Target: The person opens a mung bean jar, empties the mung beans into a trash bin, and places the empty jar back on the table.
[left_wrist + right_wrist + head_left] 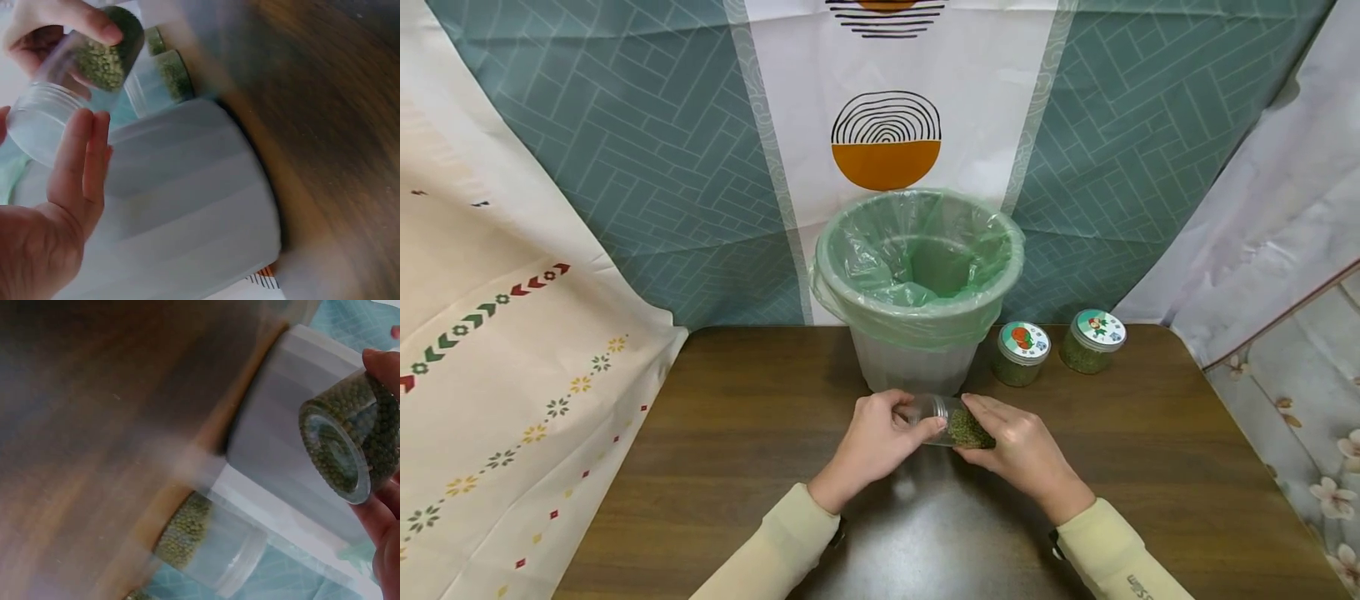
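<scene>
Clear jar (pixel 961 425), between left hand (pixel 877 437) and right hand (pixel 1024 448)

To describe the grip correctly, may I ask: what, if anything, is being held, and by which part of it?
A clear jar of small green beans: the left hand holds it around its ridged end, the right hand around its bottom.

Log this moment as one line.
left hand: holds jar's threaded end | right hand: holds grain-filled end | jar: tilted | two lidded jars: right of lined bin

Green beans (pixel 967 429) (wood-grained brown table (pixel 752 433))
</scene>
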`<state>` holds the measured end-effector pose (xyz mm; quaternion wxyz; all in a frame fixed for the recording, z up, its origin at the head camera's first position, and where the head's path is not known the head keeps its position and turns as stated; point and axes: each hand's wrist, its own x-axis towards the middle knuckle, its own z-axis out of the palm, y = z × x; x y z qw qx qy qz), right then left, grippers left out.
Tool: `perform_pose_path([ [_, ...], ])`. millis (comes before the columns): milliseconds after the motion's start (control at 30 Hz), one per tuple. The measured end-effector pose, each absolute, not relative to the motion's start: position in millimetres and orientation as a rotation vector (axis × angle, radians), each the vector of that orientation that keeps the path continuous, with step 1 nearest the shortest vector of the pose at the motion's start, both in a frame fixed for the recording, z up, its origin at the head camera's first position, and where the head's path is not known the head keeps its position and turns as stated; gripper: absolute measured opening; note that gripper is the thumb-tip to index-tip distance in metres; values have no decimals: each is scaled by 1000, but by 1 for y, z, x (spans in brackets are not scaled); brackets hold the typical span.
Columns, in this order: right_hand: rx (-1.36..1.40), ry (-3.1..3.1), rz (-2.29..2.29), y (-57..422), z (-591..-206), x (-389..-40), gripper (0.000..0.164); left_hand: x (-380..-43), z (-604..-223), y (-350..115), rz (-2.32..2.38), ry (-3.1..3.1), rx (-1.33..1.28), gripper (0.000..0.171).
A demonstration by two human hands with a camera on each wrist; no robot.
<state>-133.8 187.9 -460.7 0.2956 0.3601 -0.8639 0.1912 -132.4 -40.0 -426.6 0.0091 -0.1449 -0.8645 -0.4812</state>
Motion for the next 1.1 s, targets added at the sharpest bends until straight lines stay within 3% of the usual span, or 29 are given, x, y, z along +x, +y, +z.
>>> perform_pose_path([
  [233,982,-2289,530,191,-462,-137,70,-134,-426,-37,-1445,-2762,-358,59],
  [467,992,-2370,575,195,-455,-142,67,-142,-432,-50,-1600,-2622,-783,75],
  [633,982,-2358,617,193,-456,-140,67,-142,-433,-54,-1615,-2553,-943,69],
  [900,1007,-2325,597,192,-459,-139,69,-137,-429,-52,-1724,-2538,-793,68],
  [1100,983,-2328,553,193,-454,-136,70,-135,-430,-45,-1683,-2624,-450,63],
])
